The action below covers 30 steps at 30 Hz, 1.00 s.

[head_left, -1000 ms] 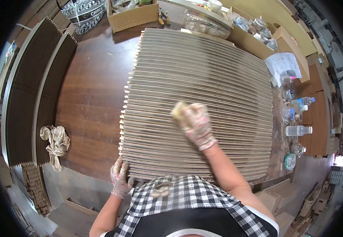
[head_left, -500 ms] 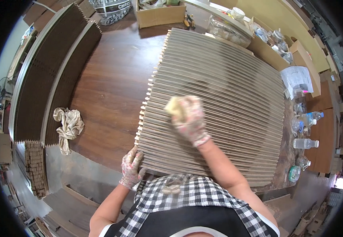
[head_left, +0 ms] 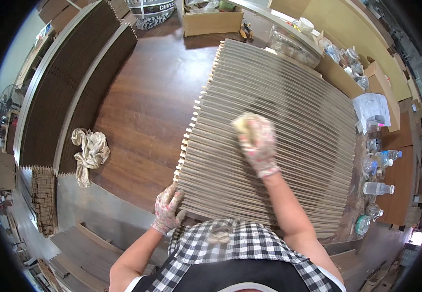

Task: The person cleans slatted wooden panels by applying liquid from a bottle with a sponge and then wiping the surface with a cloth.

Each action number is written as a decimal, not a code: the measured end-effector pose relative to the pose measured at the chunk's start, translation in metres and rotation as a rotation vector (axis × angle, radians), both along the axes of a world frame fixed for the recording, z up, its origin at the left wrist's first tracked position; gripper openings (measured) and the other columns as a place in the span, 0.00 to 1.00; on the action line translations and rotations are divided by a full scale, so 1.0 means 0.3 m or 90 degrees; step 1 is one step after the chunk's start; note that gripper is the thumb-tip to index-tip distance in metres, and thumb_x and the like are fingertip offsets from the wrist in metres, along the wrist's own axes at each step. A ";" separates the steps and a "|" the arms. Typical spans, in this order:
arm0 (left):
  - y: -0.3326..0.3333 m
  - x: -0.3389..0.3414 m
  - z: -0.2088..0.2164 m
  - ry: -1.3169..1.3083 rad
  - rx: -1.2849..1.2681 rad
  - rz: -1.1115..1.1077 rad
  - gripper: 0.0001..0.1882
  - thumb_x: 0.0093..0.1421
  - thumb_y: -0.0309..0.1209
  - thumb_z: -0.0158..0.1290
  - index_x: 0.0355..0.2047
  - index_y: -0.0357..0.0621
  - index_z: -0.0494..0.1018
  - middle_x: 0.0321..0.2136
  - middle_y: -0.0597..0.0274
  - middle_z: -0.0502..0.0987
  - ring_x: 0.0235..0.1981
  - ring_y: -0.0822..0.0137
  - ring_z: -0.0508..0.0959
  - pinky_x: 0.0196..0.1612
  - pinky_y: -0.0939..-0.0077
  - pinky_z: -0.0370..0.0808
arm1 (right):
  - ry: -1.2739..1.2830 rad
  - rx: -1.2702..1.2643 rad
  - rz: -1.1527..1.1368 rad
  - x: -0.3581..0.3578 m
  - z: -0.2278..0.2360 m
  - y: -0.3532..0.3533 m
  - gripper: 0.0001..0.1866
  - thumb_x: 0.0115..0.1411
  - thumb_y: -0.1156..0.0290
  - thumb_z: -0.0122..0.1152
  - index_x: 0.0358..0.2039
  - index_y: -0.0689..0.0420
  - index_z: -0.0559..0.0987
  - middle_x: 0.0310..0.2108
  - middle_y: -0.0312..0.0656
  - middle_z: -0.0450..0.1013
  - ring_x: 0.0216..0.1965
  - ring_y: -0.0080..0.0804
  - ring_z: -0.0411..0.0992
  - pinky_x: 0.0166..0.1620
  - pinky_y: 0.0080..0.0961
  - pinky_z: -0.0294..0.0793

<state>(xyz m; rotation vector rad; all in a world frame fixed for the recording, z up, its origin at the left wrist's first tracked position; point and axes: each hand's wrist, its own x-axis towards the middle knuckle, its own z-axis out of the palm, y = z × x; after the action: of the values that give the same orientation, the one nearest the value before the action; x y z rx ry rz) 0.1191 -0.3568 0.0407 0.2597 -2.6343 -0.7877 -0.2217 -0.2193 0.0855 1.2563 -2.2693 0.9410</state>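
Note:
Narrow grey-brown wooden strips (head_left: pixel 288 97) lie side by side in a wide panel-like layer, with pale tenon-like ends along the left edge. My right hand (head_left: pixel 259 141), in a stained white glove, is closed round a pale yellow sponge (head_left: pixel 243 121) and presses it on the strips near their middle; motion blurs it a little. At the near left corner, my gloved left hand (head_left: pixel 167 210) grips the strip ends, its thumb against the near edge. Parts of the strips have a darker, wet-looking sheen.
A crumpled cloth (head_left: pixel 92 151) lies on the brown tabletop (head_left: pixel 143 102) at left, beside tall stacks of dark strips (head_left: pixel 60 92). Along the right edge stand several plastic bottles (head_left: pixel 378 188) and a paper sheet (head_left: pixel 371 109). A cardboard box (head_left: pixel 213 23) and pliers (head_left: pixel 246 31) are at the back.
My right hand has slid the sponge to the right across the strips. My left hand keeps its place at the corner. The whole view has shifted slightly.

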 end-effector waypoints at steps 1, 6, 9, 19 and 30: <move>-0.002 0.000 0.000 -0.004 -0.003 -0.001 0.36 0.54 0.46 0.58 0.61 0.46 0.64 0.60 0.38 0.65 0.56 0.39 0.71 0.56 0.50 0.67 | -0.035 -0.026 0.066 0.040 -0.006 -0.098 0.23 0.51 0.66 0.67 0.48 0.57 0.77 0.50 0.51 0.71 0.50 0.51 0.69 0.54 0.45 0.70; 0.004 -0.026 0.019 -0.039 -0.001 0.017 0.34 0.52 0.45 0.59 0.57 0.45 0.66 0.58 0.38 0.67 0.53 0.39 0.72 0.54 0.49 0.69 | -0.044 0.051 0.229 0.068 -0.014 -0.327 0.25 0.51 0.66 0.69 0.51 0.52 0.77 0.53 0.47 0.70 0.52 0.48 0.69 0.56 0.44 0.71; -0.001 -0.025 0.035 0.004 0.017 0.011 0.34 0.47 0.42 0.61 0.54 0.46 0.67 0.55 0.39 0.69 0.50 0.39 0.73 0.51 0.49 0.70 | 0.012 0.083 0.128 -0.069 0.006 -0.195 0.22 0.52 0.66 0.66 0.48 0.56 0.77 0.47 0.50 0.73 0.48 0.51 0.71 0.56 0.44 0.71; -0.006 -0.014 0.029 -0.037 0.015 0.006 0.32 0.52 0.47 0.59 0.53 0.44 0.68 0.56 0.40 0.68 0.52 0.40 0.72 0.52 0.48 0.69 | -0.020 -0.057 -0.057 -0.226 0.038 -0.055 0.17 0.53 0.69 0.66 0.44 0.58 0.78 0.41 0.49 0.74 0.42 0.48 0.72 0.49 0.44 0.73; -0.014 -0.033 0.047 -0.018 0.038 -0.012 0.33 0.44 0.42 0.63 0.50 0.42 0.70 0.55 0.40 0.69 0.51 0.41 0.73 0.51 0.49 0.70 | -0.024 0.058 -0.286 -0.363 -0.023 0.224 0.19 0.53 0.74 0.65 0.47 0.58 0.76 0.42 0.45 0.72 0.45 0.46 0.70 0.52 0.41 0.70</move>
<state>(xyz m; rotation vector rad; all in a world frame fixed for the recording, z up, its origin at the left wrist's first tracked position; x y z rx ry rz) 0.1092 -0.3612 0.0548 0.2636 -2.6464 -0.8757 -0.3306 -0.1521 0.0785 0.7112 -2.4956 0.7060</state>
